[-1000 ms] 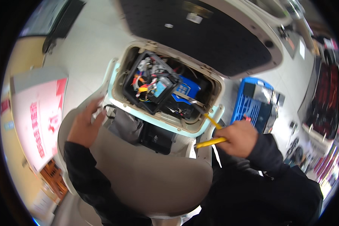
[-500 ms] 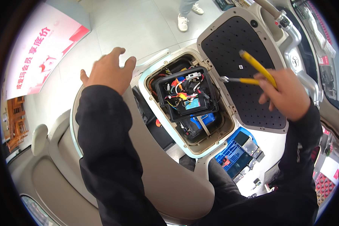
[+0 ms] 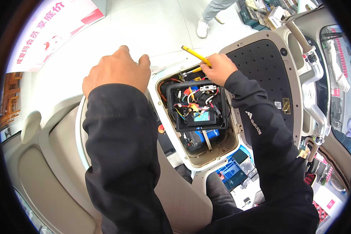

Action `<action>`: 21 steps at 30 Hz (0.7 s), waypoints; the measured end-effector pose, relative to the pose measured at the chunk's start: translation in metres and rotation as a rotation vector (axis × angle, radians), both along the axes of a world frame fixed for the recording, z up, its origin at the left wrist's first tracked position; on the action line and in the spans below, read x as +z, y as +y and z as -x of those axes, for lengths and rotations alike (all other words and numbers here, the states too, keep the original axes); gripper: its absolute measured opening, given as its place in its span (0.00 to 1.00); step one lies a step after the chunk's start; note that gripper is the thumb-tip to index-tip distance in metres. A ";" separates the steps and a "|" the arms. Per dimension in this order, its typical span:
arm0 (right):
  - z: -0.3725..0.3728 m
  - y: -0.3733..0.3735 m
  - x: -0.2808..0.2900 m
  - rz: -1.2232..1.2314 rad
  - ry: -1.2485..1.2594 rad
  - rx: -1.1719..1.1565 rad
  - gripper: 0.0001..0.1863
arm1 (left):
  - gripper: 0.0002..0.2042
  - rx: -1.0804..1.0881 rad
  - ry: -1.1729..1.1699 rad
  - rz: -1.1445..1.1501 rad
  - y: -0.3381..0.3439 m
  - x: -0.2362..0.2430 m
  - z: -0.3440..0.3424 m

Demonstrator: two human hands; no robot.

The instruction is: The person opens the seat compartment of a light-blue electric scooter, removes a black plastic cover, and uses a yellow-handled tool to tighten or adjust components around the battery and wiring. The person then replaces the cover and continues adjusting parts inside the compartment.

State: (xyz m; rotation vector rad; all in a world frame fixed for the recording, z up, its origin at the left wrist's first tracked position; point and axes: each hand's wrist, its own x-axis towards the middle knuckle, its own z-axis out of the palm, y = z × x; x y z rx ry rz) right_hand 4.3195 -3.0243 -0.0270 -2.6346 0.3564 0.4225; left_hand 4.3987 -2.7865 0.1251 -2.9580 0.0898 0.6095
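My right hand (image 3: 221,69) is closed on a yellow-handled tool (image 3: 195,54) above the far right corner of the open compartment (image 3: 225,150). A slimmer yellow shank with a metal tip (image 3: 185,74) also sticks out from this hand; I cannot tell whether the two are joined. Below it, a black tray (image 3: 199,126) holds tangled coloured wires with connectors (image 3: 193,106) and a white connector block (image 3: 208,88). My left hand (image 3: 115,72) hovers near the seat's far edge, thumb apart from the index finger, nothing visible in it; its other fingers are partly hidden.
A hinged lid with a black perforated mat (image 3: 257,62) lies open at the right, beside the silver handlebar (image 3: 318,89). A blue battery-like block (image 3: 209,134) sits under the tray. Near my legs is a blue crate (image 3: 230,165). A person's shoe (image 3: 202,29) shows beyond.
My right hand has moved left from over the lid to the compartment's far corner, carrying the yellow-handled tool. My left hand stays near the seat edge. The view has shifted slightly.
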 end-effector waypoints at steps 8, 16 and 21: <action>-0.002 0.005 -0.038 -0.050 -0.013 0.000 0.15 | 0.30 -0.015 0.009 -0.005 -0.001 -0.003 -0.002; -0.022 -0.004 -0.031 0.241 0.000 0.535 0.08 | 0.31 -0.044 0.011 -0.038 -0.001 -0.007 -0.001; -0.054 0.018 -0.052 -0.001 0.092 0.146 0.11 | 0.29 -0.085 -0.006 -0.061 -0.003 -0.007 0.000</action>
